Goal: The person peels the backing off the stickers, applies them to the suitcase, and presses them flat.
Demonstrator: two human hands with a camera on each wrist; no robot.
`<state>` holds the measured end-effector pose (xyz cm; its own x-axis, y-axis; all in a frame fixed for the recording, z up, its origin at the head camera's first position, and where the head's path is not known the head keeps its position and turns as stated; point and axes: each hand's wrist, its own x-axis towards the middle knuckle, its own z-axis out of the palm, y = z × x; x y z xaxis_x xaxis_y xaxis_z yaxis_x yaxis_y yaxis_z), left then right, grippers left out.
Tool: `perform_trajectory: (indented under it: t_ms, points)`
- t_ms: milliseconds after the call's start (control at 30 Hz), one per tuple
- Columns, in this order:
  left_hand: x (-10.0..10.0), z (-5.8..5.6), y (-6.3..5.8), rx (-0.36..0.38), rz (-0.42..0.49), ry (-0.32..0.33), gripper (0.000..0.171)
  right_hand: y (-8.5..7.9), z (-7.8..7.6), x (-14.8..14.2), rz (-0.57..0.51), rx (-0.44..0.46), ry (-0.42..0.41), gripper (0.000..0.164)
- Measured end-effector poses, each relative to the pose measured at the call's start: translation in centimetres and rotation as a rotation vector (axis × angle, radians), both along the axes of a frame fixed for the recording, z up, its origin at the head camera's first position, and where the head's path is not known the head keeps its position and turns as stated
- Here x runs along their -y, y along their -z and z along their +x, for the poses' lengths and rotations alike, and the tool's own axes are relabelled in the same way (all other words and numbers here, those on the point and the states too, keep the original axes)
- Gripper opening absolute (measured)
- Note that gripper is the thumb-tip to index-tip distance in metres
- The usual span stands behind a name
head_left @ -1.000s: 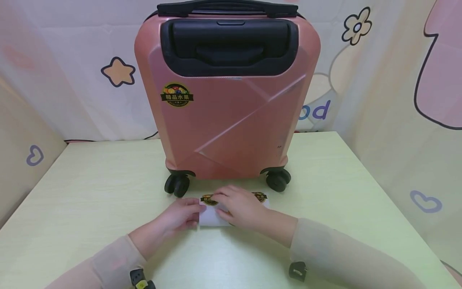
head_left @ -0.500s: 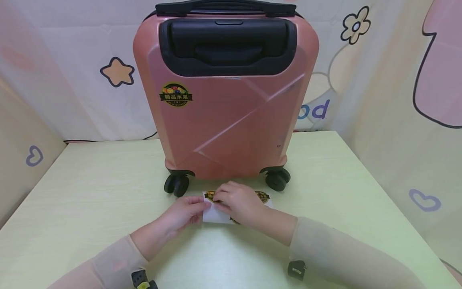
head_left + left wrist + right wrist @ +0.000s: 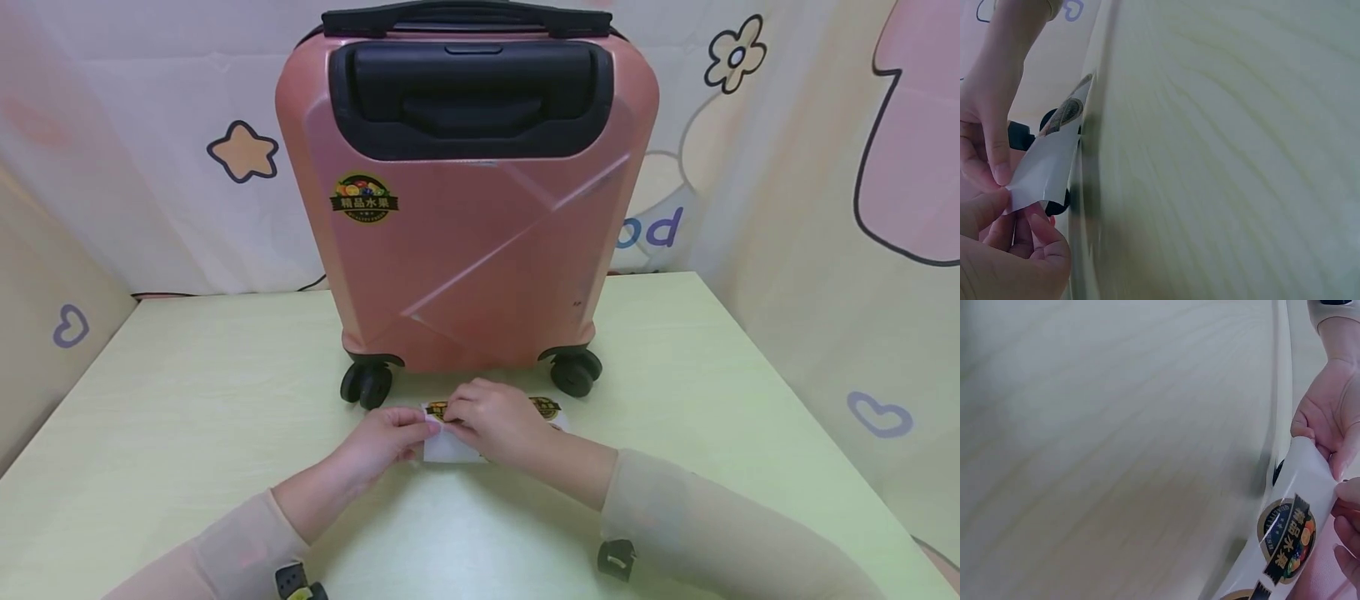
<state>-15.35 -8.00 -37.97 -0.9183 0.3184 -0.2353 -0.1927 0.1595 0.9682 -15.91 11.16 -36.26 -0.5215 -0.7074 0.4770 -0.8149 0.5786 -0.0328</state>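
A white sticker sheet [image 3: 452, 450] with round black-and-gold fruit stickers [image 3: 1290, 540] is held up just in front of the suitcase's wheels. My left hand [image 3: 378, 440] pinches its left end between thumb and fingers. My right hand [image 3: 501, 422] grips the sheet's upper edge, close to the left fingertips; its palm covers part of the sheet. In the left wrist view the sheet [image 3: 1044, 172] bends in a curve above the table. Behind it stands a pink suitcase [image 3: 480, 258], bearing one matching fruit sticker [image 3: 364, 198] at its upper left.
The suitcase stands upright on black wheels [image 3: 367, 383], with a black handle panel [image 3: 472, 100] above. A pale green table [image 3: 225, 358] lies under everything. Patterned curtains [image 3: 150, 150] close off the back and both sides.
Both hands have brought the sticker sheet slightly up and to the right. My left fingertips have moved inward over the sheet's end, nearer the right fingers. The suitcase has stayed in place.
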Motion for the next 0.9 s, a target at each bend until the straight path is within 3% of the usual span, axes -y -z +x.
perform_trajectory:
  t_ms: [333, 533, 900]
  points:
    - [0.1, 0.2, 0.1, -0.007, -0.081, -0.044, 0.023, -0.2, -0.2, 0.0, -0.005, 0.036, 0.006, 0.005]
    - [0.6, 0.4, 0.1, 0.022, -0.099, -0.028, 0.026, -0.3, -0.2, 0.0, -0.002, 0.078, 0.019, 0.004]
    - [1.1, -0.2, 0.6, -0.015, -0.168, 0.006, 0.026, -0.7, -0.7, -0.1, -0.041, 0.086, 0.024, 0.003]
